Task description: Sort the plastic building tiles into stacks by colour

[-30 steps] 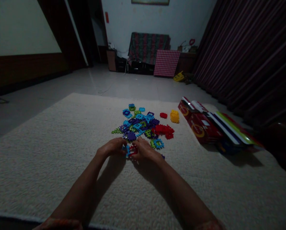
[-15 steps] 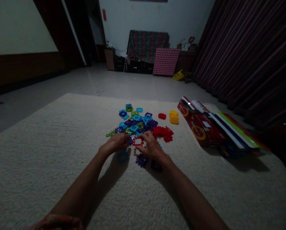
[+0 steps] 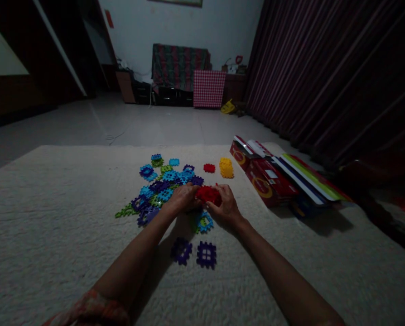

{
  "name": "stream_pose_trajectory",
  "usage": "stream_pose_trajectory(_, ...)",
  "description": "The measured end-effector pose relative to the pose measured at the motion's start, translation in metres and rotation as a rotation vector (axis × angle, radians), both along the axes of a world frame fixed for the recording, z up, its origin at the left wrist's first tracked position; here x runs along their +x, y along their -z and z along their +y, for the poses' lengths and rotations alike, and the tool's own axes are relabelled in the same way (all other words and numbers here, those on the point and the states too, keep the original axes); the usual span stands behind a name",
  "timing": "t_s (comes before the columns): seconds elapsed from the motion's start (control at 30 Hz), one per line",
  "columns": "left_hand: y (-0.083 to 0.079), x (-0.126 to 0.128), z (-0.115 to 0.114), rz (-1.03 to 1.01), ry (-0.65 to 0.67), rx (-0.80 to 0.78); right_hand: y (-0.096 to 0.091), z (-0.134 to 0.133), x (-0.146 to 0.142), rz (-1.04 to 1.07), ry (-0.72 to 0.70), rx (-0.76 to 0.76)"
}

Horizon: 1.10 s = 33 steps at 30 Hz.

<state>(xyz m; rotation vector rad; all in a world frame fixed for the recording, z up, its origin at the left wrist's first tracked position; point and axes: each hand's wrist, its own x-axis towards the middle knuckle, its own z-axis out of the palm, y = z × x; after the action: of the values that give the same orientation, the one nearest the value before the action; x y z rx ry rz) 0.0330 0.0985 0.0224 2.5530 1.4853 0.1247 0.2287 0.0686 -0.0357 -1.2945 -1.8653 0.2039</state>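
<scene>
Both hands have shifted from the single red frame tile to the red cluster (image 3: 207, 194), which half a second ago lay untouched to the right of the fingers.

- Left hand (image 3: 184, 199): fingers curled and pressed together against the cluster's left edge.
- Right hand (image 3: 225, 207): thumb and fingers pinch the cluster's right edge.
- Cluster position: between the two sets of fingertips, low over the rug (image 3: 53, 217). Contact with the rug cannot be determined.
- Mixed pile (image 3: 156, 183) of blue, purple and green tiles: just left of the left fingers.
- Blue-green tile (image 3: 205, 222): just behind the fingers, toward the wrists.
- Two purple tiles (image 3: 206, 254): further back, between the forearms.
- Red tile (image 3: 209, 168) and yellow stack (image 3: 226, 167): just beyond the fingertips.
- Red boxes (image 3: 265, 179): well right of the right fingers.
</scene>
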Motion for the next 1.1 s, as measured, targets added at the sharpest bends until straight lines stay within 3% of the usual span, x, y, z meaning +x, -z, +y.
stream_pose_trajectory(0.3,0.008,0.013,0.013,0.05,-0.003,0.008,0.017,0.005,0.01,0.114,0.057,-0.022)
stream_pose_trajectory(0.47,0.015,0.017,0.014,0.021,-0.004,0.078,0.019,0.007,0.013,0.05,0.019,-0.024)
stream_pose_trajectory(0.73,0.036,0.025,0.025,-0.286,0.007,0.125,0.027,0.018,0.025,0.024,0.001,0.012)
stream_pose_trajectory(0.9,0.046,0.03,0.03,-0.528,0.027,0.004,0.028,0.026,0.036,0.001,0.027,0.027)
stream_pose_trajectory(1.1,0.045,0.031,0.03,-0.842,0.059,-0.349,0.028,0.029,0.043,-0.026,0.063,0.039)
